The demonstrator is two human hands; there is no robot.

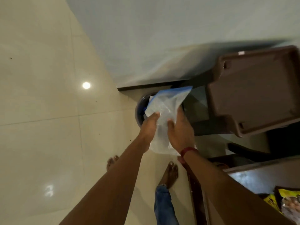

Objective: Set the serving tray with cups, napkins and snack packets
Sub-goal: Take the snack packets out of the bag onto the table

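Observation:
A clear plastic bag with a blue top edge (168, 104) is held between both my hands above a dark round bin (139, 109) on the floor. My left hand (150, 125) grips the bag's left side with the thumb on top. My right hand (181, 132), with a red band at the wrist, presses the bag's right side. The bag's lower part hangs between my wrists. Yellow snack packets (285, 202) lie at the lower right corner on a table edge.
A brown plastic chair (253, 88) stands to the right of the bin, close to the wall (162, 38). A dark table edge (253, 171) runs along the lower right. Glossy cream floor tiles (48, 119) spread to the left. My bare feet stand below my arms.

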